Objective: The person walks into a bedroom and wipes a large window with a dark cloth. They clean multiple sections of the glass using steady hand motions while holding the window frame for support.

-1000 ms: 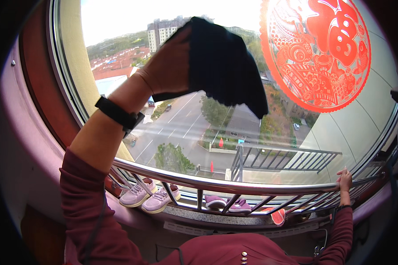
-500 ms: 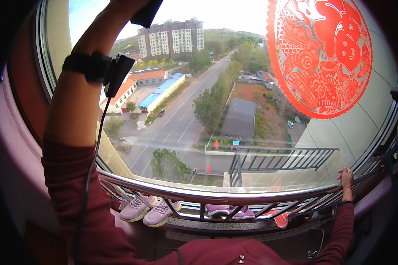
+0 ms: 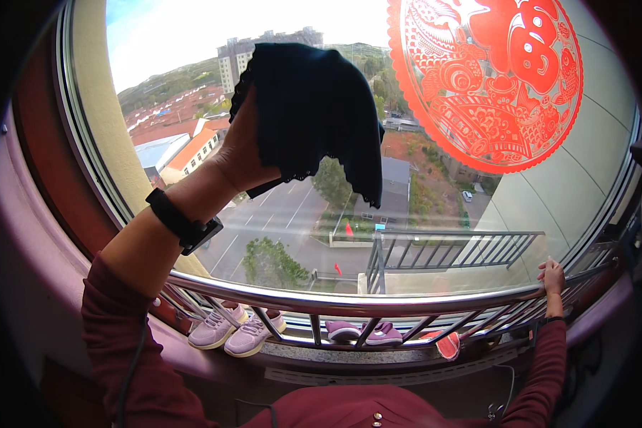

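A dark cloth [image 3: 314, 114] is held bunched in the left hand [image 3: 246, 146] against the upper window pane [image 3: 192, 85], the wiping judged under way, while the metal rail [image 3: 349, 303] is gripped by the right hand [image 3: 551, 274].

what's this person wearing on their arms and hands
Both arms are in dark red long sleeves, the left one pushed up the forearm. A black wristband with a flat black device sits on the left wrist. The left hand and right hand are bare, no gloves.
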